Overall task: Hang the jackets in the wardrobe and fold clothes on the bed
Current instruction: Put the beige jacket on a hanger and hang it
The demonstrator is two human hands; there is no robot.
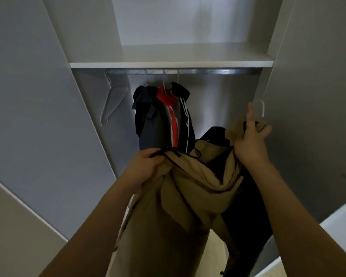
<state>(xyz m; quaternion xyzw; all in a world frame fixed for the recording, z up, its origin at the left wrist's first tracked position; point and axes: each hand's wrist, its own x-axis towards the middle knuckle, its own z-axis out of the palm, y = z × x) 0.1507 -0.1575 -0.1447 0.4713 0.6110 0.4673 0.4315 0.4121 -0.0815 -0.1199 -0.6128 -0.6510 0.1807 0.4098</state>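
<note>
A tan jacket [188, 188] with a dark lining hangs between my two raised hands in front of the open wardrobe. My left hand [146, 164] grips its bunched collar edge and a dark drawstring. My right hand [252, 136] holds the other shoulder together with a white hanger [261, 108], whose hook pokes up above my fingers. On the metal rail [188, 72] under the shelf hang three garments: a dark navy one [148, 120], a red and white one [173, 118] and a black one with white stripes [185, 114].
An empty white hanger [113, 100] hangs at the rail's left end. A white shelf [171, 63] runs above the rail. The wardrobe's grey door [34, 108] stands open on the left, its side panel [312, 96] on the right. The rail's right half is bare.
</note>
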